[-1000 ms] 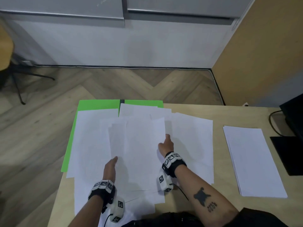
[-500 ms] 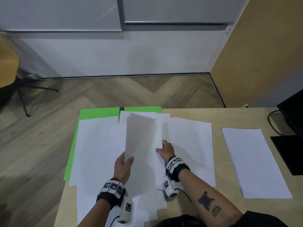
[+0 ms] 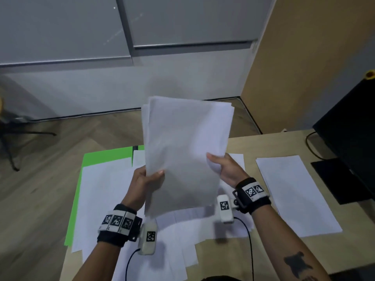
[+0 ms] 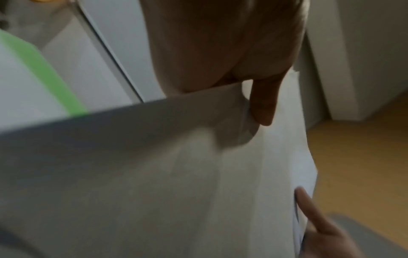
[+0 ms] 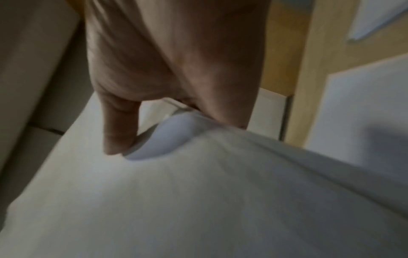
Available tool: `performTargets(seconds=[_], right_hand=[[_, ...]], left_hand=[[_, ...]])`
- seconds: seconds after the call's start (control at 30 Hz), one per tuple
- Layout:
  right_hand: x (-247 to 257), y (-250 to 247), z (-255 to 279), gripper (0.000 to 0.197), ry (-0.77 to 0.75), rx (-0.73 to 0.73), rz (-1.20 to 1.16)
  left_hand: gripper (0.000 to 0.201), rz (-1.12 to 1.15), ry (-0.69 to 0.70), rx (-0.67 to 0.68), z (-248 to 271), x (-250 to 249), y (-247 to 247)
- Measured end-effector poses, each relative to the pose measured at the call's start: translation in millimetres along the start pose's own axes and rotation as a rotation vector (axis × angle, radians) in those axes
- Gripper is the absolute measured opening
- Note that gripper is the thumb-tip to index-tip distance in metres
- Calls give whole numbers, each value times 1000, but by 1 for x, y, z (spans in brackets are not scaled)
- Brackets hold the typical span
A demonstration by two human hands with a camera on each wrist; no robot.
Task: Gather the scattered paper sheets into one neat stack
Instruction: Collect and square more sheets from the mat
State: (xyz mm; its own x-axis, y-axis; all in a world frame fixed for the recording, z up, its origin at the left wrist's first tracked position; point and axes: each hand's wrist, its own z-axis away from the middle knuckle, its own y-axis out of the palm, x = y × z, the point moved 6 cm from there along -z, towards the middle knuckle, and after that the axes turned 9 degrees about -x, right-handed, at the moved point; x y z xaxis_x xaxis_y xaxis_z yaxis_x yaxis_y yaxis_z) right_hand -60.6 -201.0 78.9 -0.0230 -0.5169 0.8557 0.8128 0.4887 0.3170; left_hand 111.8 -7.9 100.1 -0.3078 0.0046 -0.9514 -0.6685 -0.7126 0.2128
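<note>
A bundle of white paper sheets (image 3: 182, 151) stands upright in the air above the desk, held by both hands. My left hand (image 3: 150, 177) grips its left edge with the thumb on the near face; the left wrist view shows that thumb (image 4: 262, 104) pressing the paper (image 4: 176, 183). My right hand (image 3: 221, 167) grips the right edge, and its thumb (image 5: 117, 129) pinches the sheets (image 5: 198, 200). The top edges of the bundle are slightly uneven. More loose white sheets (image 3: 105, 191) lie spread on the desk beneath.
A green folder (image 3: 105, 157) lies under the loose sheets at the desk's left. A separate neat paper stack (image 3: 296, 191) lies to the right. A black monitor (image 3: 349, 126) with base and cable stands at the far right. Wooden floor lies beyond the desk.
Both hands have lifted a bundle of sheets off the desk and raised it upright; a second ago the hands lay flat on the spread sheets.
</note>
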Motion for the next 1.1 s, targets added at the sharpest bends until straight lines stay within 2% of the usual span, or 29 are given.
performTargets(seconds=[0.07, 0.13, 0.3, 0.4, 0.43, 0.57, 0.7, 0.77, 0.83, 0.9, 1.03, 1.1], right_hand=[[17, -7, 7, 87, -90, -90, 50], [29, -10, 21, 92, -205, -176, 126], [40, -13, 59, 56, -394, -310, 260], [36, -9, 76, 6, -361, -258, 151], [31, -11, 78, 5, -344, -252, 128], [15, -17, 80, 13, -346, -201, 123], [8, -24, 77, 28, -327, -169, 131], [5, -26, 74, 24, -285, -160, 137], [0, -27, 71, 24, -243, -138, 161], [-8, -27, 65, 33, -189, -133, 168], [-12, -26, 61, 64, -176, -177, 166], [-3, -27, 64, 59, -213, -175, 163]], left_hand=[[10, -29, 47, 19, 5, -9, 12], [12, -53, 109, 22, 13, -18, 23], [23, -83, 223, 11, 32, -32, 48], [39, -72, 252, -7, 42, -32, 56], [42, -59, 262, -4, 44, -31, 57], [37, -150, 316, 78, 47, -28, 58], [32, -199, 351, 70, 41, -28, 51], [25, -177, 301, 59, 35, -20, 44], [20, -130, 194, 33, 28, -7, 35], [28, -109, 100, 11, 26, 6, 31], [32, -109, 113, 40, 30, 5, 41], [26, -77, 163, 45, 33, -5, 45]])
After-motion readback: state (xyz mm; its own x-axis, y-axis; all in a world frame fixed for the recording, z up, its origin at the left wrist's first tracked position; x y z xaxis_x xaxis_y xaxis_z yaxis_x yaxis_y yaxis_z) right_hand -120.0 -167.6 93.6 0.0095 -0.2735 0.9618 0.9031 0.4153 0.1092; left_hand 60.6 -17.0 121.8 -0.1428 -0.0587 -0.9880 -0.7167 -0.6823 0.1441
